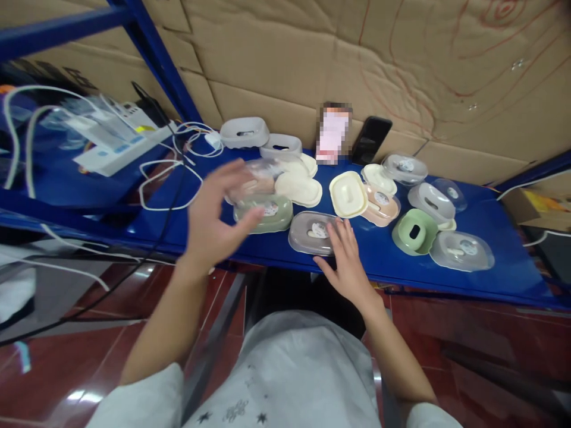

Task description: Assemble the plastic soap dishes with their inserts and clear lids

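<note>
My left hand [218,217], a little smeared by motion, is raised with thumb and fingers apart and nothing in it. Just behind it lies a green plastic box with a clear lid [279,220]. The fingers of my right hand [345,261] rest stretched out on the right end of a grey box with a clear lid and round sticker [307,232], near the table's front edge. Beyond these sit a cream oval piece [300,189] and a cream square tray [348,195]. A peach box with a sticker [382,205] touches the tray.
On the blue table [379,252] at right stand a green box with a slot [414,232], a clear-lidded box [464,251] and a grey box [430,202]. Grey boxes [245,132], phones [372,139] and cardboard [276,89] are behind. A power strip [120,154] with cables lies left.
</note>
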### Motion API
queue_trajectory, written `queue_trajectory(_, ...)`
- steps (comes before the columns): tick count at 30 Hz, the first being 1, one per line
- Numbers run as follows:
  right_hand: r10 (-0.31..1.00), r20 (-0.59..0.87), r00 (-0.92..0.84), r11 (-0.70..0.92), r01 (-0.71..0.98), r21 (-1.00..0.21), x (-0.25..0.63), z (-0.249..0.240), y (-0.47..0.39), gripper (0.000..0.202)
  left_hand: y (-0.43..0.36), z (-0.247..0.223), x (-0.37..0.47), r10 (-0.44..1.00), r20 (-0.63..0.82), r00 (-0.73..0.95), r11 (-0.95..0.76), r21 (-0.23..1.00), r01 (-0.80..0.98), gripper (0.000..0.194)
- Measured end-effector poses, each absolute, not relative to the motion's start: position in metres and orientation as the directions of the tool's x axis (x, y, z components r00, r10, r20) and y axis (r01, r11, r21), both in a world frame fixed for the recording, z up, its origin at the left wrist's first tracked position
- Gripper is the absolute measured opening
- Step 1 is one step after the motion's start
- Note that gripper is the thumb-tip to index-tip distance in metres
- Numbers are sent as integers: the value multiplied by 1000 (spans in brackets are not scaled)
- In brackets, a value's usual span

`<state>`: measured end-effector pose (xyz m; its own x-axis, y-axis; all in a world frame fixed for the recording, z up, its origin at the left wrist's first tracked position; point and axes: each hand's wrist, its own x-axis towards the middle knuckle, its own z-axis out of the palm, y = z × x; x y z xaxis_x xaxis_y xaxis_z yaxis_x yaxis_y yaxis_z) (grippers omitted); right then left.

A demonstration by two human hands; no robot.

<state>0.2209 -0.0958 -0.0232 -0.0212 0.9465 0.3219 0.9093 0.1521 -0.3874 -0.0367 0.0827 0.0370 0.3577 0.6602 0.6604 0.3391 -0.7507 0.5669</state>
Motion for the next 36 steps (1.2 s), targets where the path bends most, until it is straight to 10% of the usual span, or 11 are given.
queue_trajectory(5, 931, 353, 90, 85, 888, -452, 261, -14, -106, 69, -5, -9, -19, 478, 706, 523, -877, 419, 235, 59)
queue_trajectory(11, 767, 569, 295, -208, 954, -215, 320, -18, -149, 47, -47, -46, 2, 299, 620, 725, -916, 400, 35, 56)
queue_trajectory(17, 823, 467, 322, -288, 947, -145, 351, -27, -166, 45, -42, -42, 48, 265, 515, 815, -939, 331, 97, 47)
queue_trajectory(25, 426, 420, 801, -139, 517, -845, 351, -23, -183, 40, -36, -42, 51, 322, 429, 844, -932, 300, 204, 42)
queue_trajectory(29, 331, 222, 917, 64, 213, -975, 360, -27, -184, 49, -32, -40, 39, 390, 432, 813, -909, 322, 265, 44)
queue_trajectory(32, 357, 312, 880, -76, 361, -930, 369, -27, -183, 55, -29, -41, 34, 409, 458, 789, -904, 322, 282, 44)
queue_trajectory(36, 479, 608, 634, -338, 772, -538, 367, -15, -174, 47, -29, -42, 35, 420, 470, 776, -900, 322, 293, 45)
